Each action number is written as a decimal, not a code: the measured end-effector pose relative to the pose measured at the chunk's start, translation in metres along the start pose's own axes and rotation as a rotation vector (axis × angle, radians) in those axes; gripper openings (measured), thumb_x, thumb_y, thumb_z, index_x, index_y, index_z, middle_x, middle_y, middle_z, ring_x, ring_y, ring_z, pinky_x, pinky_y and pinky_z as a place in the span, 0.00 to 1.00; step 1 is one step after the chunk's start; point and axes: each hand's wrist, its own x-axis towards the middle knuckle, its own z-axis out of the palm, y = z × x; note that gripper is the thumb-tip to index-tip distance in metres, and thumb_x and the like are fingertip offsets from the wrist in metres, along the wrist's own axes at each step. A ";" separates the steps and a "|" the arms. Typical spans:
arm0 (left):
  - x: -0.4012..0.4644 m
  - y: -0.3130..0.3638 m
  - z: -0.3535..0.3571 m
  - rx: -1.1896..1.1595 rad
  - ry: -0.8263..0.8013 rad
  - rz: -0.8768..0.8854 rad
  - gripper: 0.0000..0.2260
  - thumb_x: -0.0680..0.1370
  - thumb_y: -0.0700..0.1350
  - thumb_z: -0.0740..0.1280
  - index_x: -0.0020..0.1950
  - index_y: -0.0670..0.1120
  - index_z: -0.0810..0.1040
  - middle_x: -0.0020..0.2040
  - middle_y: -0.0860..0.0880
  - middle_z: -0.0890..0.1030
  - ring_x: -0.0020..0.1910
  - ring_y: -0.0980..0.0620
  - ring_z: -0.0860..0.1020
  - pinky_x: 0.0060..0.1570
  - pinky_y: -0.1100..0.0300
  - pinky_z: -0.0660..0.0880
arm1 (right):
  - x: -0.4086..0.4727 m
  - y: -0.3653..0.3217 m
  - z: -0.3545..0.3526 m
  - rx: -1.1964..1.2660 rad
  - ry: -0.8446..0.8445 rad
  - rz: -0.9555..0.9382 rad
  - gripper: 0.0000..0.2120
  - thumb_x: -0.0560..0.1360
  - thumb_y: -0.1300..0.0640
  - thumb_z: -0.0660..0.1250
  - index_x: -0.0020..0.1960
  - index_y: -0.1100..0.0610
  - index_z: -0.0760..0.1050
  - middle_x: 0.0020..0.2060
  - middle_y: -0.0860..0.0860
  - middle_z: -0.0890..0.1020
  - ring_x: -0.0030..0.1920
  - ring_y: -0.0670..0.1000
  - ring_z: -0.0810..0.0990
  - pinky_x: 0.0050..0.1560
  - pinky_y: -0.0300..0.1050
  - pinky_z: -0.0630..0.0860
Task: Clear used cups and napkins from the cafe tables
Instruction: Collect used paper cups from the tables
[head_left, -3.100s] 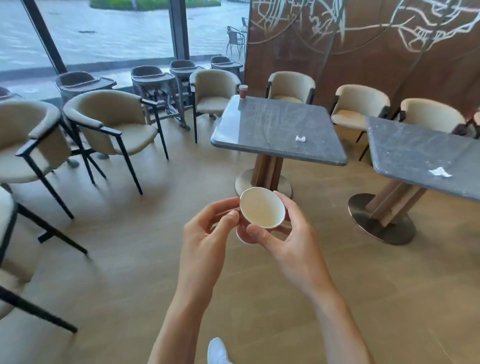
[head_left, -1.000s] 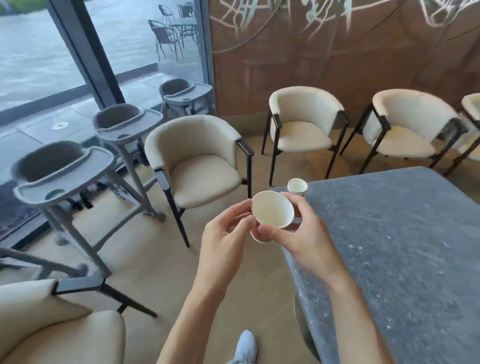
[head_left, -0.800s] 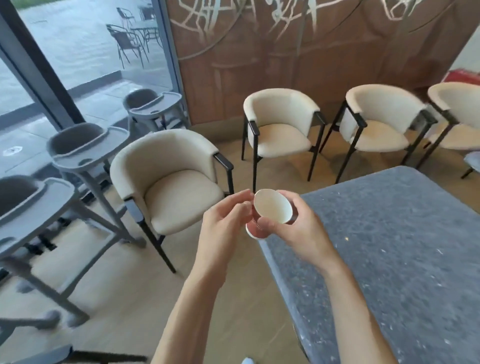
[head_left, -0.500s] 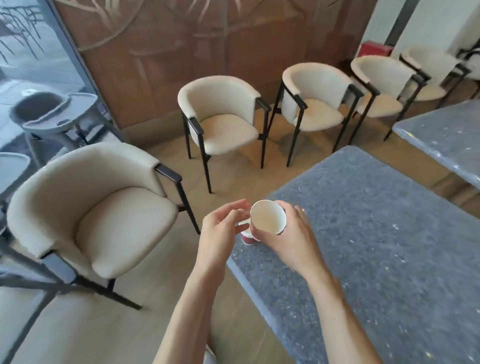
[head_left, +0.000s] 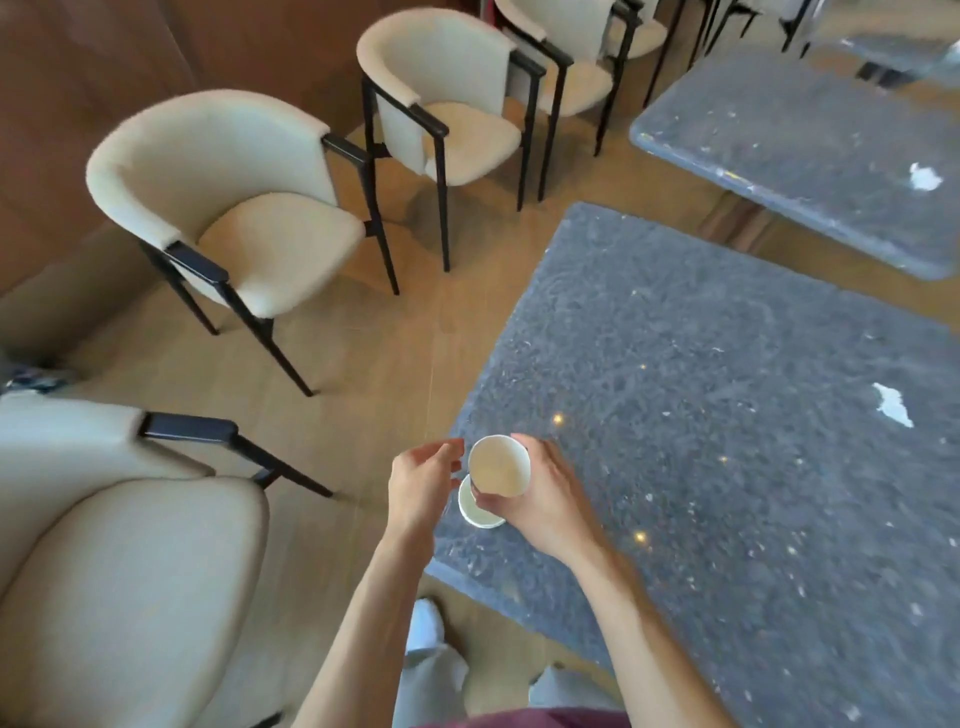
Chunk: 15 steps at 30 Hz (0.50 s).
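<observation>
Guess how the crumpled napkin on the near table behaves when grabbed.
The crumpled napkin looks like thin white paper, so probably floppy and very light. It lies low and ragged on the speckled table, so a pinch likely suits it better than a push. Unlikely to roll.

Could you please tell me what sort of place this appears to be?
Probably a cafe seating area: several grey tables, matching cream chairs, paper cups and a crumpled napkin.
</observation>
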 end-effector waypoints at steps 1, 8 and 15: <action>0.005 0.000 0.000 0.019 -0.020 -0.017 0.07 0.77 0.43 0.70 0.44 0.46 0.87 0.50 0.39 0.86 0.47 0.44 0.83 0.55 0.49 0.81 | 0.001 0.000 0.004 -0.009 0.011 0.018 0.35 0.67 0.45 0.81 0.70 0.47 0.71 0.64 0.46 0.75 0.65 0.49 0.74 0.60 0.46 0.74; 0.030 -0.009 -0.001 0.137 -0.161 -0.104 0.10 0.67 0.48 0.66 0.36 0.59 0.87 0.45 0.48 0.87 0.54 0.42 0.83 0.60 0.40 0.79 | 0.003 -0.005 0.027 -0.111 0.024 0.132 0.34 0.68 0.41 0.79 0.70 0.44 0.71 0.62 0.46 0.76 0.65 0.49 0.74 0.59 0.51 0.77; 0.038 -0.021 0.001 0.307 -0.191 -0.083 0.11 0.78 0.40 0.68 0.53 0.50 0.88 0.48 0.51 0.86 0.55 0.46 0.81 0.62 0.44 0.78 | -0.003 0.014 0.046 -0.224 0.021 0.167 0.46 0.71 0.42 0.77 0.80 0.54 0.60 0.71 0.52 0.69 0.72 0.55 0.64 0.69 0.45 0.65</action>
